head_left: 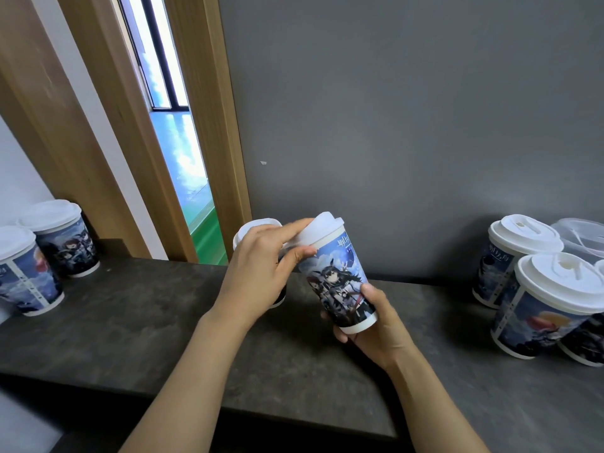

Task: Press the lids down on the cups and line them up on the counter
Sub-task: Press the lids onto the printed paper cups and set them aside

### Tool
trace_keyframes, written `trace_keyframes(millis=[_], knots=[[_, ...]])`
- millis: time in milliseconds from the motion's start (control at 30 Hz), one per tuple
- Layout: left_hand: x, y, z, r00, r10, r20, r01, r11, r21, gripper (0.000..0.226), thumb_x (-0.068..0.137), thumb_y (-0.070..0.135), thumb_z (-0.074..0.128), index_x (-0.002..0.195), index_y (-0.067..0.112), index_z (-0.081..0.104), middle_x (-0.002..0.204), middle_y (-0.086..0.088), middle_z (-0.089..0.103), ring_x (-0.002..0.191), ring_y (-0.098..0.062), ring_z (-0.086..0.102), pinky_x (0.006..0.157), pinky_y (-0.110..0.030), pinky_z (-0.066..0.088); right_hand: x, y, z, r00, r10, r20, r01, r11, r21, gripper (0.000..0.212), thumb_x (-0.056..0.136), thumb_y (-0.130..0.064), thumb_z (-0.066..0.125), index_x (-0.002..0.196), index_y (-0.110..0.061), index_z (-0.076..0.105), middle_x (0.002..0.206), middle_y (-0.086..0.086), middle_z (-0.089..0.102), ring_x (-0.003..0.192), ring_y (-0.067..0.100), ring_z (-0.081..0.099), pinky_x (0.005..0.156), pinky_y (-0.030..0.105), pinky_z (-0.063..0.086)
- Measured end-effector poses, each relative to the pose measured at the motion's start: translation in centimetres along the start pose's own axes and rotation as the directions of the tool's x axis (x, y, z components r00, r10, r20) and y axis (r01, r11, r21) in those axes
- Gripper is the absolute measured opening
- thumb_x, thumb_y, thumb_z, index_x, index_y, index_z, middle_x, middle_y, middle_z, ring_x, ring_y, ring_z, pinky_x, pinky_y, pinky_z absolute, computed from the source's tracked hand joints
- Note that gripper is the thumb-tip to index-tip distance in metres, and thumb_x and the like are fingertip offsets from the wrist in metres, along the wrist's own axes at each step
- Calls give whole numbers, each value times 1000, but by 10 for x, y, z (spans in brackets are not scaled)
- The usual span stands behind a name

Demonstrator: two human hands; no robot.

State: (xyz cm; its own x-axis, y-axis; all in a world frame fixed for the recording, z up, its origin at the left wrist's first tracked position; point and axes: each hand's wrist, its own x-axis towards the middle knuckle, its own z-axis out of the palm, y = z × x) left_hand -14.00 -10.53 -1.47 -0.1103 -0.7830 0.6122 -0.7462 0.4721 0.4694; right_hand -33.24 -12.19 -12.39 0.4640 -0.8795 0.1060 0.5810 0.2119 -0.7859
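Observation:
A printed paper cup (pixel 340 282) with a white lid (pixel 322 232) is held tilted above the dark counter (pixel 130 315). My right hand (pixel 376 325) grips the cup's base from below. My left hand (pixel 261 269) pinches the lid's rim between fingers and thumb. Behind my left hand stands another lidded cup (pixel 251 230), mostly hidden. Two lidded cups (pixel 65 237) (pixel 23 273) stand at the far left.
At the right, several lidded cups (pixel 513 256) (pixel 549 302) cluster near the wall, with a clear plastic container (pixel 585 237) behind them. A grey wall backs the counter. A wooden door frame (pixel 209 125) rises at the left of the wall.

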Motion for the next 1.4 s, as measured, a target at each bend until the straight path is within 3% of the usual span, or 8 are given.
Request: trace_keyframes(millis=[233,433,600,700,833,933,1133,1400], knots=[[2,17,5,996,44,-82,-32,989,147,44,86,42,67,129,33,62,103,4,70,101,-14,49,81,-25,36,1,2,-1,993,-119,3,119,987,-110,79,68,-45,85,132,-10,56,113,20,64,81,33,67,47,31,49],[7,9,-3,983,67,174,-21,967,-253,44,87,46,52,131,48,50,117,39,50,109,25,42,89,0,36,-5,-7,-2,986,53,158,-85,976,203,63,70,-53,81,117,-13,71,104,16,70,68,27,68,43,22,46],[6,9,2,995,38,96,-17,978,-208,43,91,45,49,129,30,60,114,23,59,104,7,50,85,-5,38,-3,-8,-6,951,124,284,-166,977,130,63,79,-66,65,123,-21,69,106,13,72,63,20,68,46,24,32],[8,8,1,998,48,48,-44,995,-89,34,96,31,56,126,20,63,115,10,65,102,-1,52,84,-7,38,-2,-4,-3,970,154,190,-177,978,114,66,70,-66,74,117,-21,73,106,12,72,65,24,69,47,21,43],[9,13,1,998,54,31,-56,994,92,29,95,29,60,123,21,64,115,7,65,104,-17,58,87,-31,46,2,6,3,999,-38,-1,38,993,-115,79,60,-46,90,124,-10,61,110,16,69,84,30,70,51,30,52],[9,18,5,998,60,8,-60,993,101,31,93,34,61,121,23,64,114,8,66,103,-13,58,86,-29,47,3,7,4,994,-99,-41,90,980,-180,73,58,-40,92,120,-11,64,107,17,70,85,32,70,54,32,54],[8,14,8,993,-30,110,53,975,-216,46,90,48,48,132,32,55,123,17,56,114,4,47,90,-22,51,-2,3,-5,958,17,286,-44,995,86,61,86,-51,66,132,-12,59,118,18,65,80,25,69,46,24,50],[7,11,10,998,-52,31,56,988,-143,29,95,33,52,121,24,62,118,7,65,107,-4,54,77,1,41,2,1,-12,878,20,478,-102,984,146,63,94,-59,44,137,-12,52,120,16,64,83,20,66,52,30,26]])
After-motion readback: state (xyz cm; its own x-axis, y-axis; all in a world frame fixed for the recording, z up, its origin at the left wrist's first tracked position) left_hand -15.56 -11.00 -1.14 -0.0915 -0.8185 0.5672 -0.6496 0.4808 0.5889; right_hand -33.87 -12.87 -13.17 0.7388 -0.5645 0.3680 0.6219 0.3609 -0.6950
